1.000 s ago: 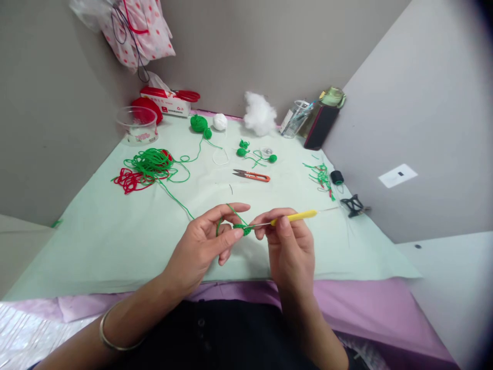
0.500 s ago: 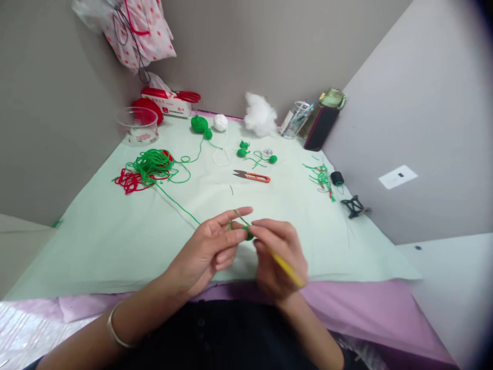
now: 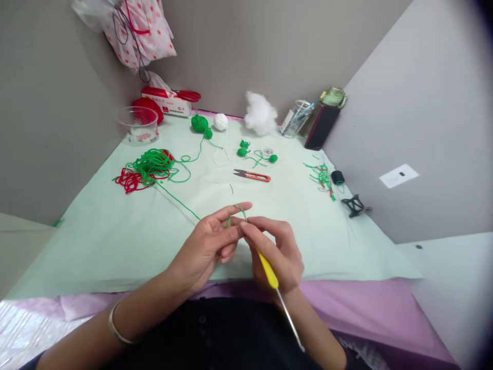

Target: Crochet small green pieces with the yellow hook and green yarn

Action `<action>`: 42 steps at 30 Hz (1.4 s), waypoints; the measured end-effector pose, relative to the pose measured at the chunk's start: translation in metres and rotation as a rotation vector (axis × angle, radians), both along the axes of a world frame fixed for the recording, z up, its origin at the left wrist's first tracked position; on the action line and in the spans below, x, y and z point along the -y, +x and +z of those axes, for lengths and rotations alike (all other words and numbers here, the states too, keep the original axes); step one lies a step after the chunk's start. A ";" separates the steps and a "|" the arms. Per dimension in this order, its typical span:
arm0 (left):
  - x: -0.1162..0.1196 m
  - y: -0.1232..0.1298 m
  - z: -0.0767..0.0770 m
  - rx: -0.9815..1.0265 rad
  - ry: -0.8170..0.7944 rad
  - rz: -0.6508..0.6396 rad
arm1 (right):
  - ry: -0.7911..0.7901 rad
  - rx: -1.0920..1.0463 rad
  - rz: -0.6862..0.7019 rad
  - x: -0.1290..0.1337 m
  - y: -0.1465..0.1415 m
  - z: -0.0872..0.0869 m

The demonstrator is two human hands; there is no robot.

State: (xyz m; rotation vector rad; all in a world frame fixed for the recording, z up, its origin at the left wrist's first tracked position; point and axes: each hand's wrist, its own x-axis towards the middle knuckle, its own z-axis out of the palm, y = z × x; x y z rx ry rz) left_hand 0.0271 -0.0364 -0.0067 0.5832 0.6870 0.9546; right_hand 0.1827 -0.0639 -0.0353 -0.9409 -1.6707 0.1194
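My left hand (image 3: 210, 244) pinches green yarn between thumb and fingers, its index finger stretched out with a strand over it. From this hand the green yarn (image 3: 177, 201) runs back to a loose green and red tangle (image 3: 152, 167) at the left. In my right hand (image 3: 277, 252) is a crochet hook with a yellow grip (image 3: 268, 270); its metal shaft points down toward my forearm. The fingertips of both hands meet, and hide most of the small green piece between them. Orange-handled snips (image 3: 252, 176) lie just beyond my hands.
Green yarn balls (image 3: 199, 123), a white ball (image 3: 220, 122) and white stuffing (image 3: 261, 114) sit at the back. A clear tub (image 3: 138, 128) is back left. At right are yarn scraps (image 3: 321, 177), black thread (image 3: 337, 178) and a black stand (image 3: 355, 205).
My right hand has turned, so the yellow grip and metal shaft of the hook now show. Both hands have moved slightly, and the green piece between the fingertips is now mostly covered.
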 end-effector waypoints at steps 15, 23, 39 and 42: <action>0.001 -0.005 -0.004 -0.167 0.208 0.051 | -0.427 -0.661 0.201 -0.012 0.001 0.008; 0.004 -0.010 -0.002 -0.332 0.321 0.104 | -0.386 -0.529 0.185 -0.005 0.002 0.011; 0.007 -0.007 -0.001 -0.601 0.578 0.277 | -0.053 0.002 0.100 0.001 0.001 0.006; 0.009 -0.004 -0.004 -0.506 0.501 0.248 | 0.085 0.204 -0.060 0.002 -0.002 -0.005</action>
